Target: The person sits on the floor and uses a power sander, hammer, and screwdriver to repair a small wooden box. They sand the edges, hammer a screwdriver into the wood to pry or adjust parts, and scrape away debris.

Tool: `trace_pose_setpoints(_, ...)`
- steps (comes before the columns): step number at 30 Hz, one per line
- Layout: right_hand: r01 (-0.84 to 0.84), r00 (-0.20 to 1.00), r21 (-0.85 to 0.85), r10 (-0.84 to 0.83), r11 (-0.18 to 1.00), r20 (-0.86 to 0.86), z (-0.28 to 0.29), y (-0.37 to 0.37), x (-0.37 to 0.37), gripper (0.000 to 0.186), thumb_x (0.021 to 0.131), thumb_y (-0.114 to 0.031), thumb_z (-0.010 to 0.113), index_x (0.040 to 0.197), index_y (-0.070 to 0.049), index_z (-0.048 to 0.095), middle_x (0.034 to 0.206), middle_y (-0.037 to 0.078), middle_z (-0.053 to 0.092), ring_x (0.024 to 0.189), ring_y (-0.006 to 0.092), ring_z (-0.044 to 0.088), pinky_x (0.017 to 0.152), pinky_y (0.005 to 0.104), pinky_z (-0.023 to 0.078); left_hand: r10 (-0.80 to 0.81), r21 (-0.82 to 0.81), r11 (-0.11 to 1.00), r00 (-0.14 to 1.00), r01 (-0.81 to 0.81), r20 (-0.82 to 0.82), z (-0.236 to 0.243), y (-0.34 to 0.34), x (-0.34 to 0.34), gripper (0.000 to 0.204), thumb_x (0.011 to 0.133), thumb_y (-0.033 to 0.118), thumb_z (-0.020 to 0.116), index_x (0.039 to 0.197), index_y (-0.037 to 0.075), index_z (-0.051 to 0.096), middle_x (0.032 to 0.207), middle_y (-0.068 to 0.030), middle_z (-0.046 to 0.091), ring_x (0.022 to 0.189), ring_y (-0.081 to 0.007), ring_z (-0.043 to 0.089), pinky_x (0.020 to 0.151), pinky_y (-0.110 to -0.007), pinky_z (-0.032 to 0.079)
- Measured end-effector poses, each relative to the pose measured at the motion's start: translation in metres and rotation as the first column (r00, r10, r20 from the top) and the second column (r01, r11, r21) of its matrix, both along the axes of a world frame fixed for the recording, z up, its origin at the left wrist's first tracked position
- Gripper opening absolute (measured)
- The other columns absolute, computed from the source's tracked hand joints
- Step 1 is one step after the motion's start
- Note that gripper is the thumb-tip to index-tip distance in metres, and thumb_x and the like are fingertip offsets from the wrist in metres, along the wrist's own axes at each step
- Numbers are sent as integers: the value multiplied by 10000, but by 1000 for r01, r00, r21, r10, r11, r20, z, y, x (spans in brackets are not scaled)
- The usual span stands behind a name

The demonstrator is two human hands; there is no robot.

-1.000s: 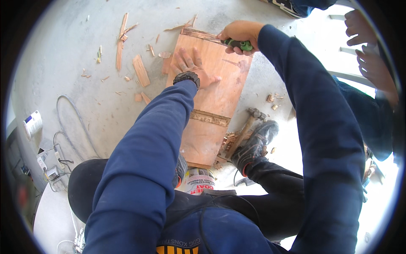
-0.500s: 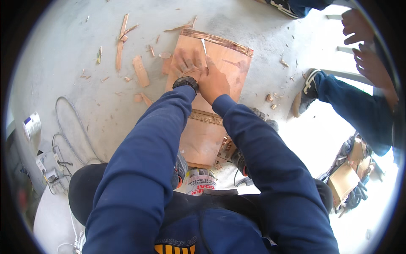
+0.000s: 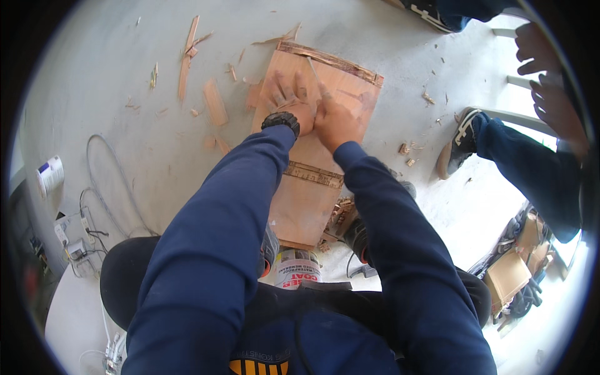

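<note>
A reddish-brown wooden board [image 3: 312, 203] lies in front of me, with a rough, splintered strip [image 3: 337, 62] along its far edge and another rough band [image 3: 314, 174] across its middle. My left hand [image 3: 292, 103], wearing a black watch [image 3: 281, 120] at the wrist, presses flat on the board with fingers spread. Right beside it, my right hand [image 3: 337, 122] is closed around a slim flat-tipped metal tool [image 3: 314, 70]. The tool slants away from me, its tip at the far splintered strip. Its handle is hidden in my fist.
Wood slivers [image 3: 214, 102] and chips [image 3: 406, 150] litter the grey floor. A labelled bucket [image 3: 297, 269] stands under the board's near end. Another person's leg [image 3: 522, 165] and hands are at right. Cables [image 3: 112, 169] and a white can [image 3: 50, 175] lie left; cardboard scraps [image 3: 506, 275] lie right.
The whole view has shifted slightly. My right hand has moved a little to the right across the board, tilting the tool more, while its tip stays near the same spot on the strip.
</note>
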State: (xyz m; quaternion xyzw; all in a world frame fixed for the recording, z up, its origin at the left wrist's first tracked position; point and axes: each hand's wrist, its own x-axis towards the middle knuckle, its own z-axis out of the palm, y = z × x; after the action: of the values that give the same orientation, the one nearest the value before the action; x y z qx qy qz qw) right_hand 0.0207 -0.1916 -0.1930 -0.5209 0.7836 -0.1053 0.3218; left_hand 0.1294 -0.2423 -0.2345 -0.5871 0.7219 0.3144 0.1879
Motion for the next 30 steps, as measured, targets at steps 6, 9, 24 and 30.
trace_pose_setpoints(6, 87, 980, -165, -54, 982, 193, -12, 1, -9, 452, 1022, -265, 527, 1465, -196, 581, 957, 226, 750, 899, 382, 729, 938, 458, 525, -9, -54, 999, 999, 11, 34, -3, 3, -2, 1046, 973, 549, 512, 1641, 120, -168, 1663, -333, -191, 1527, -553, -192, 1186, -725, -47)
trace_pose_setpoints(9, 5, 995, -150, -21, 989, -103, 0, -12, 7, 454, 1030, -267, 505, 1469, -170, 567, 920, 223, 749, 890, 384, 733, 894, 493, 541, -19, -116, 993, 997, 29, 80, -6, 3, -2, 1133, 916, 632, 545, 1643, 126, -162, 1661, -334, -196, 1526, -554, -192, 1189, -722, -40)
trace_pose_setpoints(24, 350, 930, 9, -347, 937, -124, -9, 6, -61, 428, 992, -450, 584, 1142, -52, 634, 1054, 236, 712, 1026, 451, 670, 897, 528, 513, -2, 91, 996, 999, -2, 47, 35, -6, -3, 1394, 759, 768, 694, 1645, 102, -151, 1663, -307, -237, 1534, -485, -248, 1206, -673, -85)
trace_pose_setpoints(30, 503, 855, -21, -501, 864, -136, -34, 127, -47, 453, 997, -456, 554, 1139, -30, 615, 1102, 226, 679, 1081, 433, 641, 955, 528, 494, 50, 93, 994, 998, -53, 35, 23, -4, -6, 1363, 764, 772, 684, 1655, 123, -119, 1672, -301, -215, 1534, -488, -242, 1211, -661, -92)
